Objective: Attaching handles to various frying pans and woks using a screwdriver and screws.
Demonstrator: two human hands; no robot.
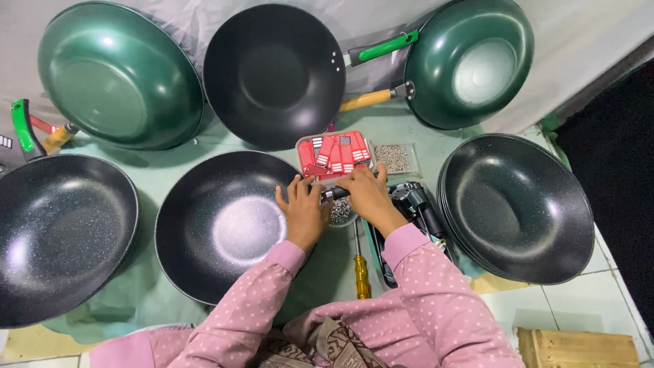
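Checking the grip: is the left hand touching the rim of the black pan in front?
Touching. The head view shows the left hand resting its fingers over the right rim of the black pan.

Both hands close together, left hand (303, 211) and right hand (368, 194) — fingers curled, pink-sleeved forearms angled inward

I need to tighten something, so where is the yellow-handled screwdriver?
In the head view, the yellow-handled screwdriver lies on the green cloth between the person's forearms, just below the small bowl of screws.
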